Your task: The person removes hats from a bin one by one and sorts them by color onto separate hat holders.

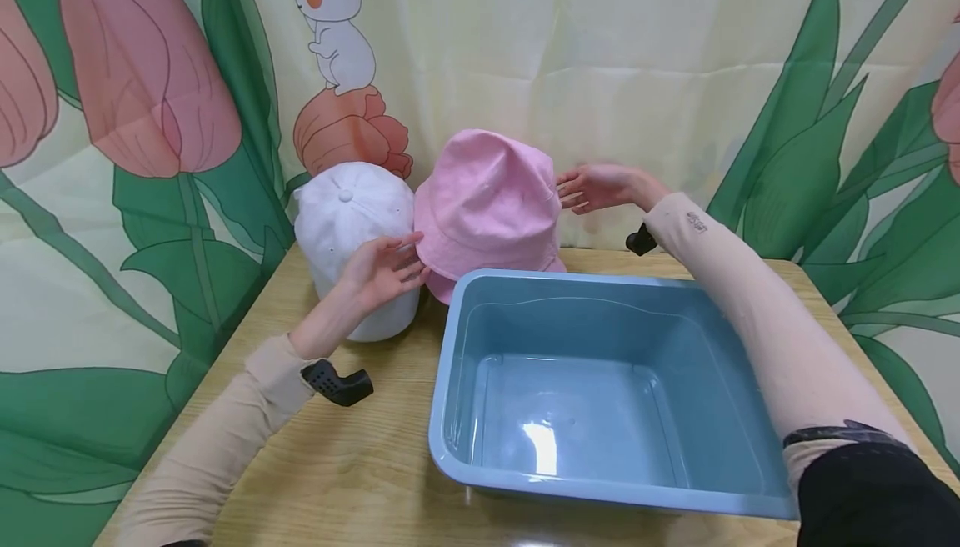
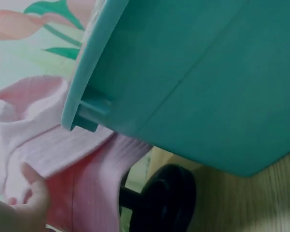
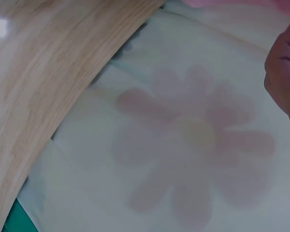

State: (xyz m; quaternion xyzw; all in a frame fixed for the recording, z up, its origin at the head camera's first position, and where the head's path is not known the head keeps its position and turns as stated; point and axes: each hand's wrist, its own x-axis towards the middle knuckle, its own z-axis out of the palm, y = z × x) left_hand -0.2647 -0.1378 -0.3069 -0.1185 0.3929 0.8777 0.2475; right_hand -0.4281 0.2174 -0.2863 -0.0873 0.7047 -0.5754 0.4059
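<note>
A pink bucket hat [image 1: 487, 197] sits at the back of the table, between my two hands. My left hand [image 1: 381, 270] is at its left brim, fingers extended and loosely spread, in front of a white baseball cap [image 1: 352, 205]. On the other side my right hand [image 1: 606, 187] reaches in with fingertips right at the hat's crown. In the left wrist view, the thumb of the left hand [image 2: 33, 205] lies against the pink brim. A black stand with a round base [image 2: 166, 198] shows beneath the hat. The right wrist view catches only part of the right hand [image 3: 282, 72].
A blue plastic basin [image 1: 444, 380] stands on the wooden table [image 1: 352, 464], its back rim overlapping the pink hat's lower brim in the head view. My right forearm passes over the basin's right side. A printed curtain [image 1: 622, 47] hangs behind the table's back edge.
</note>
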